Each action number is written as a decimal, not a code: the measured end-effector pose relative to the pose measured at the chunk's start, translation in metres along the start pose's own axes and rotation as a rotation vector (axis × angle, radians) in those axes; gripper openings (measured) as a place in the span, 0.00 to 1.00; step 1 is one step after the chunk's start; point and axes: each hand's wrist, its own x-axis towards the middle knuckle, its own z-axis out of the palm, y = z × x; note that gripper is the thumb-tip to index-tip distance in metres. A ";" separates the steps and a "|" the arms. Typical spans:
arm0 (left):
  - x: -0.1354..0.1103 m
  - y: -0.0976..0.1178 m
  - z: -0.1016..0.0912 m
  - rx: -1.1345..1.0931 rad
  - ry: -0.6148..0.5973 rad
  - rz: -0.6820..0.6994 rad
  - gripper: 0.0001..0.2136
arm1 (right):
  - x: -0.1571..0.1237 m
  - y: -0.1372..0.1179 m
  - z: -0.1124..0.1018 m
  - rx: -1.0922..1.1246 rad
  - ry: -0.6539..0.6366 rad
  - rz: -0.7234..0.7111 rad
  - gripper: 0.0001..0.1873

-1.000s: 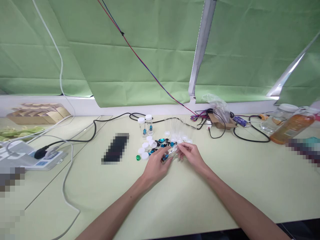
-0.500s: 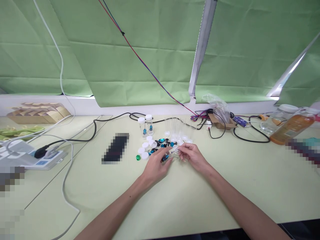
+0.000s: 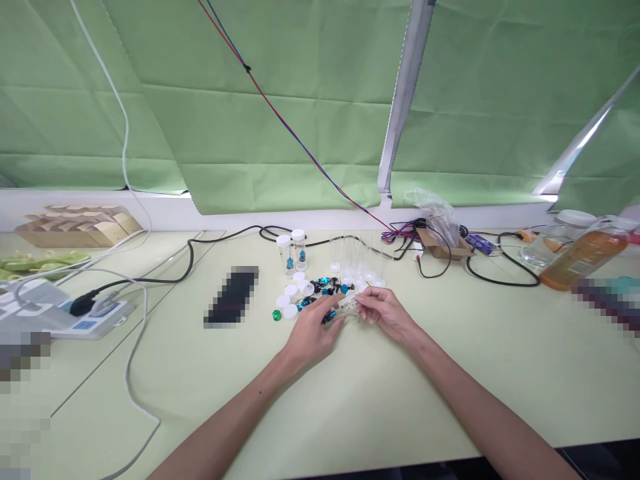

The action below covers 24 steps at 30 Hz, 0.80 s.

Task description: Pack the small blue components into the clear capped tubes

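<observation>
You've got a shiny little mess on that smooth, pale tabletop (image 3: 430, 400): flat, round white caps (image 3: 290, 311), a ridged-looking green cap (image 3: 277, 315), and thin see-through tubes (image 3: 350, 257) standing upright behind. Two capped vials (image 3: 299, 248) with blue bits inside stand farther back on the left.

Both your forearms angle in from the near edge. Your left hand (image 3: 313, 327) is half curled, thumb and index apart with a modest gap; can't tell if it's really gripping anything. Your right hand (image 3: 387, 312) is narrow, fingertips pinched on a small clear piece (image 3: 349, 301).

That piece sits between your hands, right at the right fingertips and just past the left's. A blue part (image 3: 329, 316) shows in your left's thumb gap.
</observation>
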 end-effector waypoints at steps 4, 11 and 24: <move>0.000 0.001 -0.001 0.000 -0.001 0.007 0.19 | 0.000 0.001 -0.001 -0.003 -0.002 0.006 0.12; 0.001 0.002 -0.001 -0.009 -0.002 0.024 0.18 | 0.000 0.000 -0.001 0.005 0.008 0.017 0.13; 0.000 0.002 -0.002 -0.004 -0.022 0.008 0.18 | 0.000 0.000 -0.003 0.002 0.023 0.041 0.13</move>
